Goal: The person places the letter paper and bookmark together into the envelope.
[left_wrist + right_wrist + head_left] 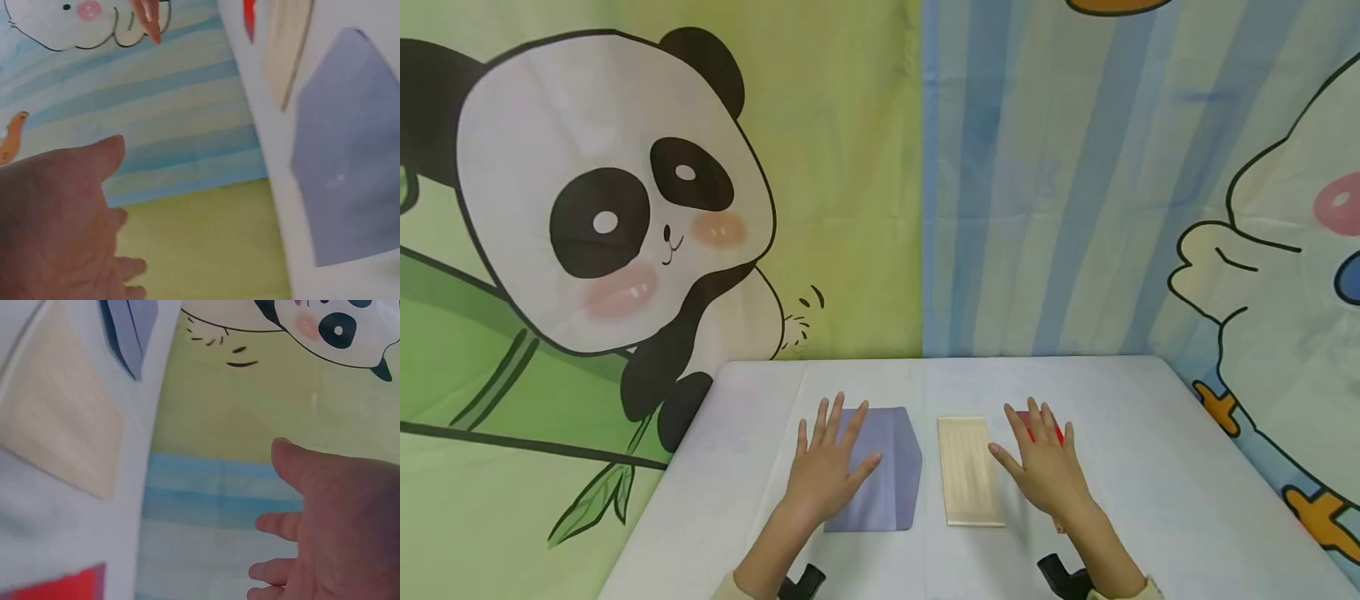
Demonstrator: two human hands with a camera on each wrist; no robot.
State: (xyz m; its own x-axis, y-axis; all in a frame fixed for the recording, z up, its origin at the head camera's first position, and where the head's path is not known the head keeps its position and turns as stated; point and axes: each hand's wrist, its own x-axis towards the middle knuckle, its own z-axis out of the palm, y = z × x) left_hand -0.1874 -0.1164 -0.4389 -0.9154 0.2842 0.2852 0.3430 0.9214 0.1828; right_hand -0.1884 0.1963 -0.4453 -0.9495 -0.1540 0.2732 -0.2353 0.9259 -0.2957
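Both hands hover with fingers spread, holding nothing. My left hand is over the left part of a lavender envelope, whose tapered flap faces right. To the right of the envelope lies a flat, pale wooden slatted piece with fine lengthwise lines. My right hand is just beyond that piece, above a flat red item that it mostly covers in the head view. Each wrist view shows a palm and extended fingers, with the left hand and right hand both apart from the objects.
A white-covered table carries the items in a row. Behind it hang a green panda curtain and a blue striped curtain. Black wrist mounts show at both forearms.
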